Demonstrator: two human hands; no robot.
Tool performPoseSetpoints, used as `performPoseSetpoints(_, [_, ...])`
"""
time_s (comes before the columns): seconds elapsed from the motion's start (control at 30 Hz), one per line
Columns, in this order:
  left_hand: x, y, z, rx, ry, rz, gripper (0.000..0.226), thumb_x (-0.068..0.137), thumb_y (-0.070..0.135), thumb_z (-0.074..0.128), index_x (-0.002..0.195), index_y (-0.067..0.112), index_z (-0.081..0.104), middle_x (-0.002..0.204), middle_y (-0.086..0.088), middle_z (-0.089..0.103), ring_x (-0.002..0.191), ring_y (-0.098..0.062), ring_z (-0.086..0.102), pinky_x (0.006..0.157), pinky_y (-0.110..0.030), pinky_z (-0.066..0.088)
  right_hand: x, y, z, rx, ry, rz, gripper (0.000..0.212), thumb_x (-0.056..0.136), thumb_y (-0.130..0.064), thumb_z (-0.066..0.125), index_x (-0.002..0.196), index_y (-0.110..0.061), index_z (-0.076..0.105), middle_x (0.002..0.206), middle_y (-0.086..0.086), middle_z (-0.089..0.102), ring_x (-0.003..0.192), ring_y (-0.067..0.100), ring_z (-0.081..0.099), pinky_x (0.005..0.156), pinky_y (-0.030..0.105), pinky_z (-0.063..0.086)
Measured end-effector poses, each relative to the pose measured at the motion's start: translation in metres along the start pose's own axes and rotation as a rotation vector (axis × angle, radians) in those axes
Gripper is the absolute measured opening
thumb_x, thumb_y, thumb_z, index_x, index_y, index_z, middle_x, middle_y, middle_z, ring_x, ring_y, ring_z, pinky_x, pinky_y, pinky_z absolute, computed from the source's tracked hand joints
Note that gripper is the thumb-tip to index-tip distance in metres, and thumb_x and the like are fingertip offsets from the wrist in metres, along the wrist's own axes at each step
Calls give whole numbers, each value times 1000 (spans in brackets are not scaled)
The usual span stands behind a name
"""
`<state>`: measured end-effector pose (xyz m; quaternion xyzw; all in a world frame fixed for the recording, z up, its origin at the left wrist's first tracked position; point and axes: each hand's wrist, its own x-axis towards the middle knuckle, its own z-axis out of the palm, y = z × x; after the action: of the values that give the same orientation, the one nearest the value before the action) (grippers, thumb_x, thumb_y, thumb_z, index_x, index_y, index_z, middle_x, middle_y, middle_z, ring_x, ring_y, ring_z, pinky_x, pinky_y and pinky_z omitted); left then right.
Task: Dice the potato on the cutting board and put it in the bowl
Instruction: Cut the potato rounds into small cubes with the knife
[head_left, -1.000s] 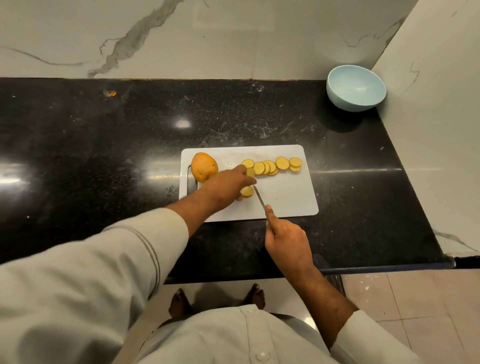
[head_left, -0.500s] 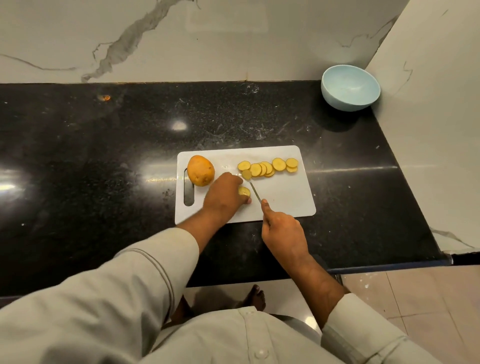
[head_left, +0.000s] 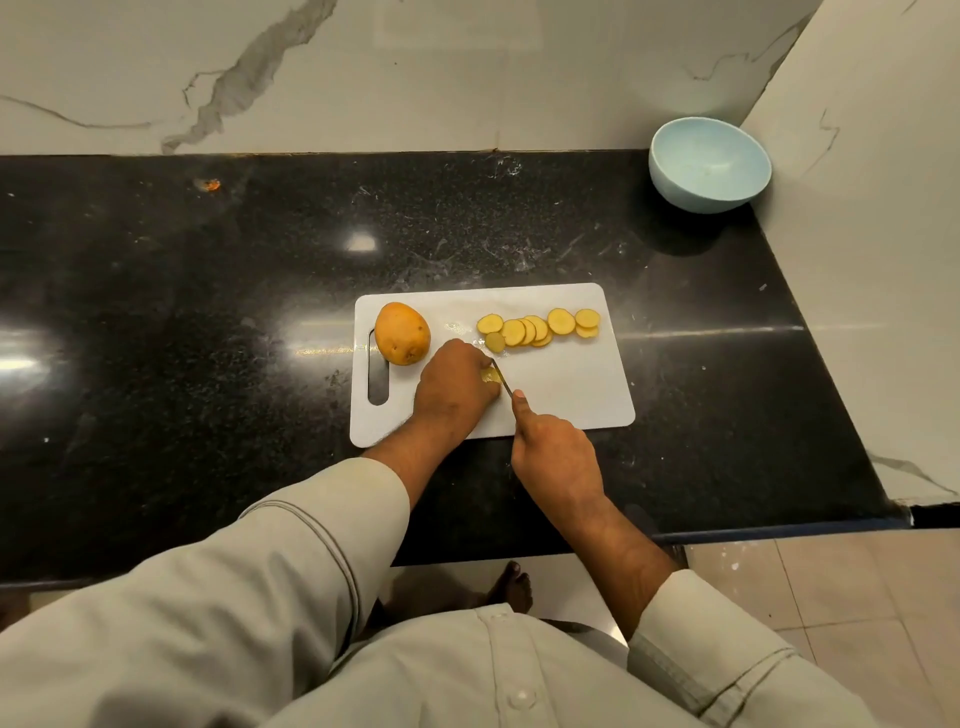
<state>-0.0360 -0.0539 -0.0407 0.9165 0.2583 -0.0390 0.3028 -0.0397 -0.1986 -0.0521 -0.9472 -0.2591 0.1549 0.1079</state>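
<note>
On the black counter (head_left: 208, 312), a row of slices (head_left: 537, 328) is laid on the cutting board (head_left: 571, 384), one piece (head_left: 489, 375) is pinned under the curled left hand (head_left: 452, 387), the knife (head_left: 503, 378) is gripped by the right hand (head_left: 556, 457), while a whole potato (head_left: 402, 333) is left uncut and nothing is seen in the bowl (head_left: 709, 163).

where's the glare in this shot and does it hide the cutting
Head view: bright glare patches sit on the black countertop, one behind the cutting board and one at the far left edge, plus a thin streak right of the board. None covers the knife or the potato piece, though the left hand hides most of that piece. Wide-angle distortion bows the counter's edges.
</note>
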Motion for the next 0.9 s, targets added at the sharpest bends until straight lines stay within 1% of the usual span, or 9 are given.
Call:
performPoseSetpoints(0.17, [-2,4,-2,-6,-2,-21,26,85,22,64,107,11,72,103,-8,66,96,-25,62,82,-34,52,2,-3,2,8,-15,2,54,102,-26,37,153,-22,18,81,0,49,71,11,49,65,26,44])
performPoseSetpoints(0.27, [-1,7,-4,2,-14,-32,19,84,19,63,97,9,73,95,-9,66,89,-26,62,72,-32,49,4,-3,3,-5,-31,3,55,102,-25,37,153,-22,16,81,1,49,70,12,49,64,27,43])
performPoseSetpoints(0.33, [0,9,-5,8,-22,-33,16,85,17,63,93,8,73,92,-9,66,87,-26,62,69,-32,48,5,-2,2,-5,-44,0,56,102,-24,37,153,-22,15,81,1,49,70,12,49,65,28,45])
performPoseSetpoints(0.43, [2,8,-4,19,-27,-31,16,85,17,65,96,8,72,95,-10,66,89,-26,62,74,-33,50,6,0,3,-11,-65,-13,58,101,-24,37,154,-22,14,82,2,49,72,14,50,69,30,48])
performPoseSetpoints(0.5, [4,8,-3,38,-35,-33,17,85,18,67,97,8,70,96,-10,66,89,-25,62,74,-33,50,8,0,3,-20,-83,-16,59,101,-24,38,154,-22,12,83,1,49,73,14,51,71,31,51])
performPoseSetpoints(0.63, [8,7,0,70,-45,-18,15,85,19,66,96,8,69,96,-10,66,88,-25,61,75,-33,50,11,0,4,-54,-109,-23,60,100,-24,38,154,-21,11,89,5,55,73,15,49,72,33,51])
performPoseSetpoints(0.73, [10,7,1,99,-44,-5,17,86,20,66,99,9,69,99,-9,65,90,-24,61,79,-33,52,14,-1,4,-83,-136,-36,61,99,-22,38,154,-19,10,96,9,59,79,21,55,73,35,49])
performPoseSetpoints(0.8, [11,8,1,105,-49,-7,14,86,18,65,96,9,69,97,-10,65,90,-25,61,77,-33,51,16,-2,3,-93,-141,-41,62,99,-22,38,154,-18,10,91,8,55,78,21,53,69,34,44])
performPoseSetpoints(0.9, [12,9,-2,116,-47,-16,10,85,16,64,90,8,67,94,-11,64,88,-27,61,75,-34,50,17,-5,1,-100,-135,-50,63,98,-21,40,154,-17,11,82,4,43,71,19,45,64,33,39])
